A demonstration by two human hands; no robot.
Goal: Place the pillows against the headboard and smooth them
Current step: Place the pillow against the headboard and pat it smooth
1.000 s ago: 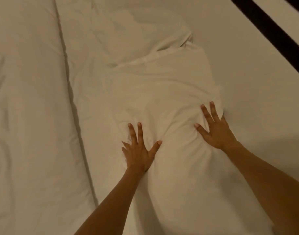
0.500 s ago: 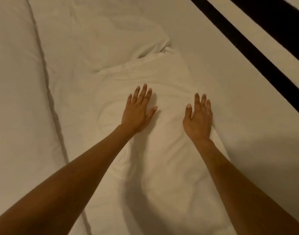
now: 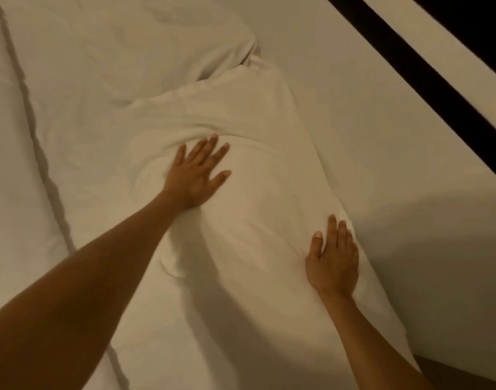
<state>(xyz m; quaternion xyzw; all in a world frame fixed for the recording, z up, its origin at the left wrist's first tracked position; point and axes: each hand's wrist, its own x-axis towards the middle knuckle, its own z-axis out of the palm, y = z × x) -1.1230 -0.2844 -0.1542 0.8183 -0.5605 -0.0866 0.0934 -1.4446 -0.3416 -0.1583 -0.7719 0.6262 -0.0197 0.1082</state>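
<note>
A white pillow [image 3: 258, 170] lies lengthwise in the middle of the view, its long right side against the pale headboard [image 3: 382, 136]. My left hand [image 3: 197, 173] presses flat on the pillow's left part, fingers spread, with folds bunched just beyond the fingertips. My right hand [image 3: 332, 257] lies flat on the pillow's right edge, nearer to me, fingers together. A second white pillow [image 3: 134, 49] lies beyond the first, its corner meeting the first pillow's far end beside the headboard.
A white duvet [image 3: 13, 178] covers the bed on the left, its edge running as a seam [image 3: 44, 175] down the view. A dark band [image 3: 427, 77] crosses the wall at the upper right above the headboard.
My left hand slid left and pressed down, bunching folds ahead of it. My right hand drew back toward me along the pillow's right edge. The camera moved closer.
</note>
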